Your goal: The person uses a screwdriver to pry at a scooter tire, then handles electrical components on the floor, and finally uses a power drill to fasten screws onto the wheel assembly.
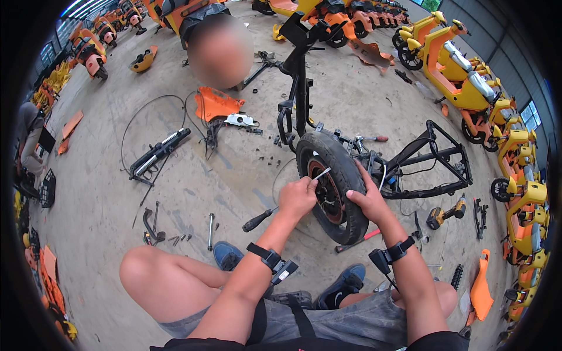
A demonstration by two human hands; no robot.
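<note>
A black tyre on a dark, red-rimmed wheel point(350, 225) stands tilted at the black scooter frame point(300, 82). My left hand point(297, 198) is closed around a thin silver metal rod point(322, 174) at the wheel's hub; whether the rod sits inside the hub I cannot tell. My right hand point(366, 196) grips the tyre's right side, thumb on the sidewall and fingers partly hidden behind it. A screwdriver with a black handle point(255, 221) lies left of the wheel, below my left hand. A red-handled tool point(367, 238) lies under the wheel's right side.
A yellow drill point(436, 217), a silver bolt point(211, 231), fork parts point(158, 153), orange panels point(219, 102) and cables lie on the concrete floor point(93, 222). Rows of yellow and orange scooters point(451, 82) line the sides and back. A blurred patch covers something at top centre.
</note>
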